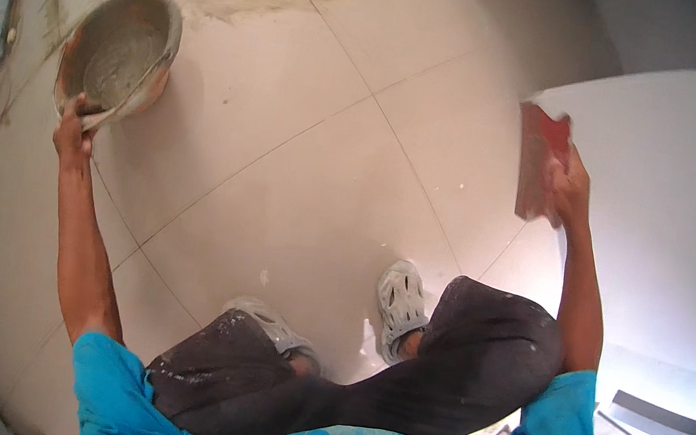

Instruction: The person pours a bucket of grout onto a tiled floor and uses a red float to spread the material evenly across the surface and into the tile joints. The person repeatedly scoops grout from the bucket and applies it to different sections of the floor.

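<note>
The left hand (pixel 73 133) is gripping the rim of a round mortar pan (pixel 120 57), fingers closed over its near edge; the pan is carrying a shallow grey layer — mostly used up, by the look of it. The right hand (pixel 570 189) is closing around a red-handled plastering trowel (pixel 538 160), pressing it flat against the white wall (pixel 669 176), well to the right of the pan. The wall beside the trowel is looking smooth already; how much is remaining I cannot tell. Below the pan, pale floor tiles (pixel 302 166) are showing grey smears — and splashes are dotting the shoes (pixel 400 302).
</note>
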A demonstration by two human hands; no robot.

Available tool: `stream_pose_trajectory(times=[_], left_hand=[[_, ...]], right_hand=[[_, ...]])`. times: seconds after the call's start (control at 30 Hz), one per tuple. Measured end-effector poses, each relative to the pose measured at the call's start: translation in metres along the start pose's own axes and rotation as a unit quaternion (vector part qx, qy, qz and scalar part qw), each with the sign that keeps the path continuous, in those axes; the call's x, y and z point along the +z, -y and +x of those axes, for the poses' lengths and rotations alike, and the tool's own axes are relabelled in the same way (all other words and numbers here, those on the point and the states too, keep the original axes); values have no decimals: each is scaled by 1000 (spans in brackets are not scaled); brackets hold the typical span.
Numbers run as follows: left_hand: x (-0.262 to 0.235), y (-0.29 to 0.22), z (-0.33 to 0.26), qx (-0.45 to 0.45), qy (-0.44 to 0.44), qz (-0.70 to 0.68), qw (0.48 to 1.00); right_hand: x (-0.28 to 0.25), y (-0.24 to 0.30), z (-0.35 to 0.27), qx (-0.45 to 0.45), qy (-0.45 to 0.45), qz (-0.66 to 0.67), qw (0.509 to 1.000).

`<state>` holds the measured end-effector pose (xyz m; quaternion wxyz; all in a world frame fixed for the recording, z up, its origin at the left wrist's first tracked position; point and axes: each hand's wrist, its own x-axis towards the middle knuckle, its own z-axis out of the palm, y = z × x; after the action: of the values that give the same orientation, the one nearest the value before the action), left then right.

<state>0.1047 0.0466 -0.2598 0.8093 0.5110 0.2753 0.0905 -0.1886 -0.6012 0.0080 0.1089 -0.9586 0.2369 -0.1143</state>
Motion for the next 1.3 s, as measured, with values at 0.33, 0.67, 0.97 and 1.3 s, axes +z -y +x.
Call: stream_pose_trajectory(times=[0.33,0.67,0.97,1.3], left_hand=[[-14,26,-85,-51,146,91,984],[35,35,-161,-97,194,143,966],[102,44,-192,-69,215,240,944],[160,43,-191,0,167,345,924]], right_hand=[[130,-80,-54,65,103,32,992],[169,-160,-94,180,66,145,971],[177,-193,-129,276,76,220,932],[176,-183,-134,299,61,330,894]])
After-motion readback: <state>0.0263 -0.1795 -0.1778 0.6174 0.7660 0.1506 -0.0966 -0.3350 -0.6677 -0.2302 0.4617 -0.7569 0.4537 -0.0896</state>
